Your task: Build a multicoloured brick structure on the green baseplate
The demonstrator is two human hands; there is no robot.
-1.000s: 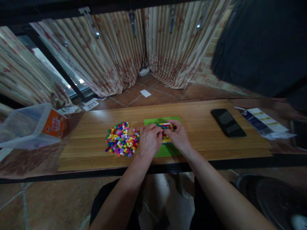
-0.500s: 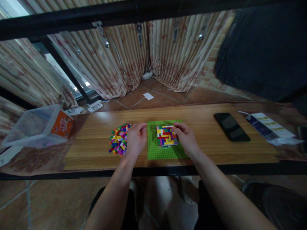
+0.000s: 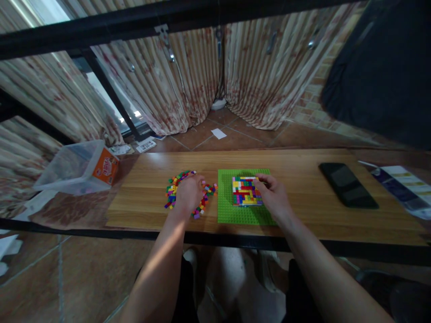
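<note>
- Covering part of loose bricks [image 3: 172, 190] on tabletop [image 3: 303, 179] w/ L grip [image 3: 190, 193]; can't tell if pinching.
- Resting R grip [image 3: 274, 195] at far R corner of brick block [image 3: 245, 193], atop green baseplate [image 3: 242, 216]; can't tell if spread or pinching.

The left hand [image 3: 189, 194] is down among loose bricks [image 3: 209, 190], nearer the left edge of the counter [image 3: 292, 168] than the right. The right hand [image 3: 276, 197] has its fingers [image 3: 266, 179] at the right side of a brick block [image 3: 245, 193] on a green board [image 3: 225, 214]. A phone [image 3: 348, 185] lies toward the right edge.
</note>
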